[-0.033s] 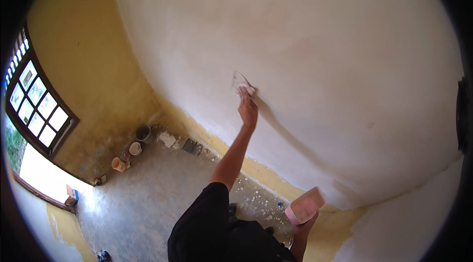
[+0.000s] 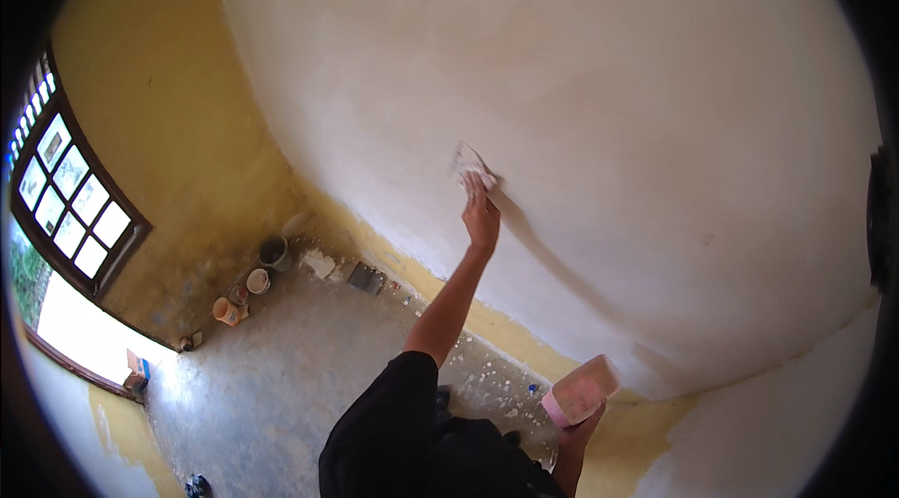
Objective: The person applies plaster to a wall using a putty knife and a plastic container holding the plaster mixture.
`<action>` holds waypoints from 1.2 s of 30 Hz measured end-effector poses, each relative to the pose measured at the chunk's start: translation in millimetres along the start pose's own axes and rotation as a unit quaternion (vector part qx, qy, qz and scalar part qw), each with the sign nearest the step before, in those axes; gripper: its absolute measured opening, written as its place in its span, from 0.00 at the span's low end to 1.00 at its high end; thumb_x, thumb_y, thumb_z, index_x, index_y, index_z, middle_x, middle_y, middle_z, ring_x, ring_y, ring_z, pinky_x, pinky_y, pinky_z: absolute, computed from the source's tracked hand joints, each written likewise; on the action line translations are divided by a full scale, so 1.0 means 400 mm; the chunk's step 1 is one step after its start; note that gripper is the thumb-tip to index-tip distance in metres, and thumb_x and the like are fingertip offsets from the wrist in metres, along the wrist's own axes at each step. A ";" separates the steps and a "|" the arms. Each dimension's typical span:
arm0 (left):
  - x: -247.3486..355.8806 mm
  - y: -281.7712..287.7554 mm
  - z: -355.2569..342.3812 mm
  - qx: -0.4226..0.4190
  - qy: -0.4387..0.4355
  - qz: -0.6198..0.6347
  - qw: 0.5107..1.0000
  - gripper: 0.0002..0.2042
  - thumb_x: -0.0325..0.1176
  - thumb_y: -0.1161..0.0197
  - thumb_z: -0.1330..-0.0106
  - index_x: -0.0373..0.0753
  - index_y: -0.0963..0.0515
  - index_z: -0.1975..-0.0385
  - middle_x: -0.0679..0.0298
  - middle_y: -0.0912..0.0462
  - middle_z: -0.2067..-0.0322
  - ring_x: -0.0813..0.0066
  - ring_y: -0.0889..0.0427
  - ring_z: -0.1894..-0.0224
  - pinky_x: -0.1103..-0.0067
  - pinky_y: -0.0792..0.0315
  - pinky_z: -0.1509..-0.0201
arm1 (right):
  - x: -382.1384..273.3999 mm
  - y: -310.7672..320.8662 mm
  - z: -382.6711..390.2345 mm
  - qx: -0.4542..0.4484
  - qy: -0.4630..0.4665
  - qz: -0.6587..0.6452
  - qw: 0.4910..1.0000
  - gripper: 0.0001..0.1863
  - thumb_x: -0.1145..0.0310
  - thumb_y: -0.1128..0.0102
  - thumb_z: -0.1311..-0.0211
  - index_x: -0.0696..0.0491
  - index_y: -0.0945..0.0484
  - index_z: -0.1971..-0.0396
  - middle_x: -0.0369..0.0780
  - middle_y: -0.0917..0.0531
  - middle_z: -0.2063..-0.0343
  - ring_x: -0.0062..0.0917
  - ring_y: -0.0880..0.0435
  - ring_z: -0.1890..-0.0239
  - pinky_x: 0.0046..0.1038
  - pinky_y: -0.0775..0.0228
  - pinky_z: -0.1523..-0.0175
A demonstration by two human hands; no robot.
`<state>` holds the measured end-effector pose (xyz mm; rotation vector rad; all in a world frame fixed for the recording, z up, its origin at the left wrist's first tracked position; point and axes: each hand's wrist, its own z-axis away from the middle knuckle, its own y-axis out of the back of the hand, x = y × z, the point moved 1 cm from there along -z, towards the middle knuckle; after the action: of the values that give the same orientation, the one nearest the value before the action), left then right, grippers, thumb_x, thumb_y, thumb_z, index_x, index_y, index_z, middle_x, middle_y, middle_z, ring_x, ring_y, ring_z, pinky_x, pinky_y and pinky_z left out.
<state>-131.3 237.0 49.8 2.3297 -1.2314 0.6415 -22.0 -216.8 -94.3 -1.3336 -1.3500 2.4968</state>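
My left hand (image 2: 481,217) reaches up to the white wall (image 2: 599,123). Its fingers press a thin putty knife (image 2: 472,161), smeared with whitish paste, against the surface. A long arm shadow runs down the wall to the right of the blade. Lower right, my right hand (image 2: 582,431) grips a pink rectangular plastic container (image 2: 581,391) from below, tilted close to the wall. Pale paste seems to coat its inside, and part of that hand is hidden behind it.
Along the left corner stand a dark bucket (image 2: 273,252), a white pail (image 2: 257,282) and an orange container (image 2: 226,312). A whitish heap (image 2: 319,263) and a grey slab (image 2: 365,279) lie by the wall base. White splatters dot the floor (image 2: 281,386). A paned window (image 2: 75,189) is at left.
My left hand and the putty knife have slid slightly right and down across the wall. The right hand and pink container look unmoved.
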 end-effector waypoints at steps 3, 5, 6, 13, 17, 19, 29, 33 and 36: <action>0.027 0.047 0.144 -0.083 -0.036 0.024 0.996 0.26 0.14 0.51 0.41 0.32 0.34 0.40 0.44 0.30 0.41 0.50 0.29 0.39 0.67 0.24 0.47 | 0.018 -0.008 -0.005 0.004 0.085 0.105 0.991 0.28 0.45 0.60 0.30 0.49 0.36 0.40 0.37 0.28 0.45 0.32 0.28 0.41 0.40 0.33 0.39; -0.011 0.123 0.233 -0.131 -0.002 0.100 0.986 0.23 0.15 0.50 0.41 0.32 0.30 0.42 0.45 0.26 0.44 0.49 0.26 0.42 0.69 0.24 0.46 | 0.026 0.004 -0.037 -0.046 0.072 0.160 0.983 0.30 0.48 0.64 0.27 0.54 0.45 0.36 0.42 0.34 0.40 0.36 0.31 0.40 0.41 0.32 0.39; -0.026 0.139 0.217 -0.053 0.055 0.092 0.993 0.19 0.16 0.50 0.40 0.30 0.27 0.48 0.45 0.23 0.50 0.48 0.23 0.48 0.69 0.23 0.49 | 0.029 -0.012 -0.036 -0.047 0.072 0.161 0.983 0.30 0.48 0.64 0.27 0.54 0.45 0.36 0.42 0.34 0.40 0.36 0.31 0.40 0.41 0.32 0.39; -0.302 0.175 -0.128 0.123 0.352 0.097 0.923 0.09 0.23 0.50 0.41 0.25 0.23 0.72 0.49 0.19 0.78 0.58 0.20 0.75 0.67 0.28 0.67 | 0.024 -0.158 0.000 -0.043 0.093 0.268 0.958 0.27 0.46 0.61 0.29 0.49 0.34 0.41 0.38 0.26 0.47 0.31 0.26 0.44 0.38 0.33 0.38; -0.224 0.123 -0.271 0.065 0.349 0.114 0.928 0.10 0.23 0.51 0.45 0.26 0.22 0.70 0.49 0.19 0.77 0.55 0.20 0.74 0.65 0.28 0.66 | 0.069 -0.047 -0.029 -0.020 0.051 0.106 0.993 0.29 0.45 0.61 0.29 0.49 0.35 0.39 0.39 0.26 0.45 0.32 0.26 0.43 0.39 0.35 0.37; -0.129 0.111 -0.287 0.015 0.340 0.060 0.938 0.11 0.23 0.51 0.45 0.27 0.21 0.68 0.48 0.18 0.75 0.53 0.19 0.73 0.64 0.27 0.65 | 0.076 -0.001 -0.020 -0.029 0.095 0.181 0.978 0.29 0.45 0.61 0.29 0.49 0.35 0.39 0.38 0.26 0.45 0.32 0.27 0.42 0.39 0.35 0.37; 0.395 0.111 -0.060 -0.040 0.081 0.096 0.991 0.25 0.16 0.48 0.41 0.34 0.31 0.40 0.43 0.21 0.53 0.49 0.18 0.55 0.68 0.23 0.58 | -0.003 -0.087 0.023 -0.018 -0.010 0.016 1.000 0.26 0.47 0.61 0.28 0.50 0.36 0.41 0.38 0.27 0.46 0.30 0.28 0.42 0.38 0.34 0.37; 0.456 0.111 0.086 -0.132 0.003 0.122 0.984 0.30 0.13 0.51 0.46 0.35 0.34 0.39 0.48 0.28 0.42 0.50 0.21 0.50 0.67 0.21 0.56 | -0.019 -0.109 0.021 -0.046 0.074 0.128 0.988 0.24 0.51 0.61 0.27 0.51 0.36 0.40 0.39 0.27 0.48 0.29 0.28 0.42 0.36 0.32 0.39; 0.441 0.149 0.144 -0.170 -0.007 0.145 0.975 0.27 0.14 0.49 0.43 0.36 0.32 0.40 0.48 0.26 0.44 0.51 0.20 0.51 0.67 0.21 0.55 | -0.017 -0.105 0.023 -0.012 0.058 0.128 0.990 0.21 0.56 0.60 0.26 0.52 0.37 0.40 0.41 0.27 0.48 0.27 0.28 0.42 0.34 0.30 0.41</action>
<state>-81.9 59.7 114.4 1.8969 -1.5680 0.4618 -38.9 -199.2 -58.5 -1.7290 -1.2622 2.5126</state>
